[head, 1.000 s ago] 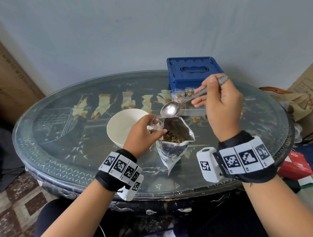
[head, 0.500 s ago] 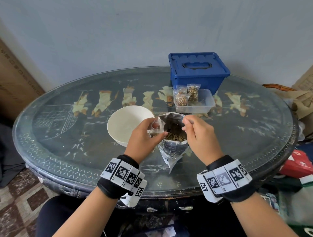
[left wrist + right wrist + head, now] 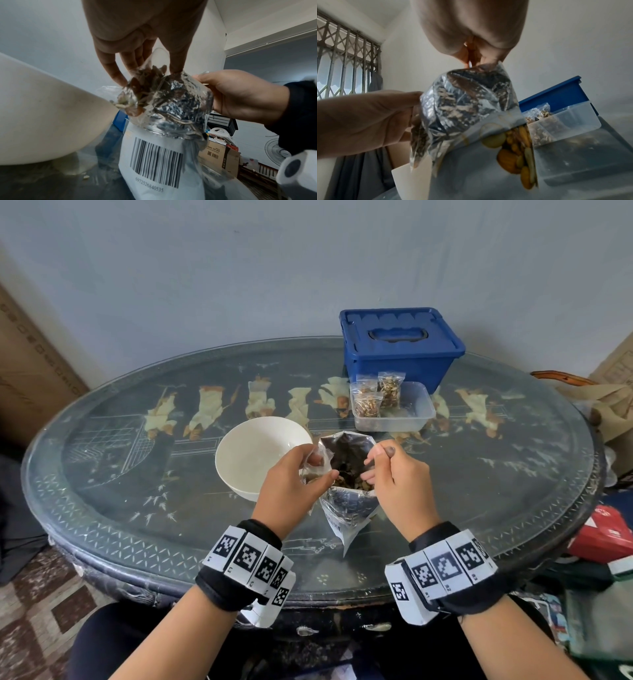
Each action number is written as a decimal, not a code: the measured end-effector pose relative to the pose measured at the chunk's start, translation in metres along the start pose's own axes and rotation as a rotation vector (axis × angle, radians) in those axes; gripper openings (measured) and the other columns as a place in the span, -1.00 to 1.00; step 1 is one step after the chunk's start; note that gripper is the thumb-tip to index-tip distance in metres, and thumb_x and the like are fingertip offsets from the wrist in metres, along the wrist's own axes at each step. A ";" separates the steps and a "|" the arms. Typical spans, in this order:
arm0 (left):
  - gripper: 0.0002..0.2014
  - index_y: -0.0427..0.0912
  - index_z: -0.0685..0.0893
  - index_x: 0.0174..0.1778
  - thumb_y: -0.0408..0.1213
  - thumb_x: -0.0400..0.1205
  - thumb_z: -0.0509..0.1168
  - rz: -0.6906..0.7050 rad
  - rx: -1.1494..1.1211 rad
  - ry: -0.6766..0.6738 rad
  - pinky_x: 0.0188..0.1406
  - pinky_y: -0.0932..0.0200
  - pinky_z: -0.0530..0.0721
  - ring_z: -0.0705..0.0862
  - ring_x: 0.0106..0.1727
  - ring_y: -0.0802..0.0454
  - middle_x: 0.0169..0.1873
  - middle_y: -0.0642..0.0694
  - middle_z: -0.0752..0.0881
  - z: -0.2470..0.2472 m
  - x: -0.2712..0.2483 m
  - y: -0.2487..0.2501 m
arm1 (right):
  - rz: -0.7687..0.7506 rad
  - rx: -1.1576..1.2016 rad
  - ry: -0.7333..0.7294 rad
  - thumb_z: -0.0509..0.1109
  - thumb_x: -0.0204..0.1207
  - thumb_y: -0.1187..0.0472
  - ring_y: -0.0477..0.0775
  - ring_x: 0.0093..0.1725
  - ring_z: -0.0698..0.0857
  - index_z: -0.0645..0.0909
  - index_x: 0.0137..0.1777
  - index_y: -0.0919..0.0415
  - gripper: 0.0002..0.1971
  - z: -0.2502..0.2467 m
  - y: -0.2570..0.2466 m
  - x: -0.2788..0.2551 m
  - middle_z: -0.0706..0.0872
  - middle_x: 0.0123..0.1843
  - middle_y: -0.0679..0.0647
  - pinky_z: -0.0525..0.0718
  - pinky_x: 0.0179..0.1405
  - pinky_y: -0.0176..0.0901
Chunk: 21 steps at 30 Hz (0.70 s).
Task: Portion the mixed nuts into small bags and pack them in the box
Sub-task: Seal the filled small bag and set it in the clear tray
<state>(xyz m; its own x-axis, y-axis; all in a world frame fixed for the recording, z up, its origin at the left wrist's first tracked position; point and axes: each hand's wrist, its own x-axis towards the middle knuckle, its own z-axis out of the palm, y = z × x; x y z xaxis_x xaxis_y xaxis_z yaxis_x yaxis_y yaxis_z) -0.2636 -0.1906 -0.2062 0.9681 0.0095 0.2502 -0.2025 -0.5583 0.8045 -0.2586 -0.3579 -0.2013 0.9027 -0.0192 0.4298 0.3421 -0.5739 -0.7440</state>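
Head view with both wrist views: the left hand [image 3: 291, 484] pinches a small clear bag [image 3: 137, 93] — partly filled with mixed nuts — between thumb and curled fingers [image 3: 111, 70], holding it against the near-left rim of the foil nut pouch [image 3: 346, 501]. The pouch stands open on the glass-topped surface [image 3: 137, 508], barcode side toward the person, with nuts visible inside. The right hand [image 3: 400, 484] is curled at the pouch mouth, its fingers closed round a spoon handle [image 3: 390, 451] whose tip shows above the thumb; the bowl of the spoon is hidden inside the pouch. A white bowl [image 3: 253, 453] sits just left of the pouch, touching or nearly touching the left hand's bag. Beyond the pouch, a clear plastic box [image 3: 411, 419] holds two filled small bags [image 3: 368, 404] standing at its left end. Directly behind it stands a blue lidded bin [image 3: 400, 344] — lid on, handle folded flat.
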 end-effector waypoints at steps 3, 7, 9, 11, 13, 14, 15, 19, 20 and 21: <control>-0.61 -0.16 0.57 0.19 -0.16 0.49 0.45 0.002 -0.005 -0.009 -0.12 0.57 0.46 0.60 -0.02 0.18 -0.08 0.09 0.66 0.001 -0.001 0.001 | 0.168 0.067 0.029 0.09 0.69 0.26 -0.25 -0.33 0.73 0.50 -0.18 0.20 -0.76 -0.002 -0.002 0.006 0.68 -0.37 0.05 0.69 -0.37 -0.23; -0.62 -0.16 0.58 0.19 -0.18 0.49 0.45 0.001 -0.016 -0.006 -0.13 0.67 0.43 0.59 -0.03 0.19 -0.10 0.10 0.66 0.001 0.000 0.001 | 0.349 0.256 0.109 0.06 0.69 0.30 -0.03 -0.41 0.78 0.47 -0.27 0.12 -0.70 -0.010 -0.006 0.012 0.71 -0.36 0.12 0.77 -0.37 -0.13; -0.63 -0.15 0.58 0.17 -0.17 0.49 0.46 0.004 -0.007 -0.005 -0.13 0.66 0.43 0.59 -0.03 0.19 -0.10 0.10 0.66 0.000 0.000 0.001 | 0.395 0.325 0.144 0.06 0.69 0.27 0.02 -0.41 0.78 0.49 -0.27 0.14 -0.69 -0.014 -0.007 0.013 0.72 -0.35 0.20 0.76 -0.41 -0.19; -0.62 -0.16 0.59 0.17 -0.17 0.48 0.46 0.003 -0.003 -0.007 -0.13 0.66 0.43 0.60 -0.03 0.18 -0.10 0.10 0.66 -0.002 0.001 0.000 | 0.434 0.370 0.168 0.07 0.70 0.24 0.02 -0.43 0.78 0.49 -0.26 0.15 -0.70 -0.017 -0.007 0.014 0.73 -0.36 0.21 0.74 -0.44 -0.24; -0.61 -0.15 0.58 0.18 -0.15 0.47 0.47 -0.001 0.000 -0.016 -0.13 0.64 0.44 0.60 -0.02 0.18 -0.10 0.11 0.66 -0.003 0.001 0.001 | 0.467 0.407 0.192 0.07 0.71 0.25 0.03 -0.46 0.77 0.48 -0.24 0.17 -0.71 -0.020 -0.005 0.016 0.73 -0.36 0.19 0.72 -0.48 -0.26; -0.61 -0.14 0.58 0.17 -0.14 0.46 0.47 0.000 0.006 -0.020 -0.14 0.63 0.45 0.60 -0.02 0.17 -0.10 0.10 0.65 -0.004 0.001 0.001 | 0.478 0.419 0.205 0.07 0.71 0.25 0.04 -0.47 0.76 0.48 -0.24 0.17 -0.71 -0.022 -0.004 0.016 0.73 -0.36 0.19 0.72 -0.48 -0.25; -0.61 -0.14 0.59 0.16 -0.14 0.46 0.47 0.005 0.015 -0.025 -0.15 0.62 0.45 0.59 -0.03 0.17 -0.09 0.10 0.65 -0.005 0.002 0.001 | 0.488 0.430 0.217 0.07 0.71 0.25 0.05 -0.47 0.76 0.48 -0.24 0.17 -0.72 -0.024 -0.003 0.017 0.73 -0.35 0.19 0.73 -0.48 -0.23; -0.55 -0.18 0.60 0.21 -0.12 0.45 0.48 0.026 0.064 -0.049 -0.16 0.66 0.43 0.57 -0.04 0.17 -0.07 0.10 0.64 -0.008 0.005 0.001 | 0.518 0.481 0.254 0.07 0.69 0.29 0.04 -0.51 0.74 0.47 -0.21 0.21 -0.74 -0.033 -0.001 0.020 0.72 -0.34 0.21 0.72 -0.50 -0.23; -0.54 -0.19 0.59 0.23 -0.11 0.45 0.48 0.031 0.077 -0.062 -0.16 0.67 0.42 0.57 -0.03 0.17 -0.06 0.09 0.64 -0.009 0.006 0.002 | 0.517 0.481 0.258 0.06 0.69 0.30 0.02 -0.52 0.73 0.47 -0.21 0.21 -0.74 -0.035 0.000 0.021 0.72 -0.34 0.21 0.72 -0.51 -0.25; -0.53 -0.20 0.59 0.24 -0.12 0.45 0.48 0.038 0.089 -0.075 -0.16 0.67 0.41 0.58 -0.01 0.16 -0.05 0.08 0.64 -0.011 0.007 0.002 | 0.514 0.476 0.262 0.05 0.70 0.29 0.01 -0.53 0.73 0.47 -0.21 0.21 -0.74 -0.037 0.000 0.022 0.71 -0.34 0.21 0.71 -0.51 -0.25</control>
<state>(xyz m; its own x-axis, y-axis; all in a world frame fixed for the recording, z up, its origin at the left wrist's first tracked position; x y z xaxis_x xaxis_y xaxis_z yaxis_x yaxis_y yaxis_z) -0.2590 -0.1829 -0.1968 0.9690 -0.0737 0.2359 -0.2288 -0.6283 0.7435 -0.2487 -0.3889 -0.1729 0.9079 -0.4181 0.0317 0.0236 -0.0246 -0.9994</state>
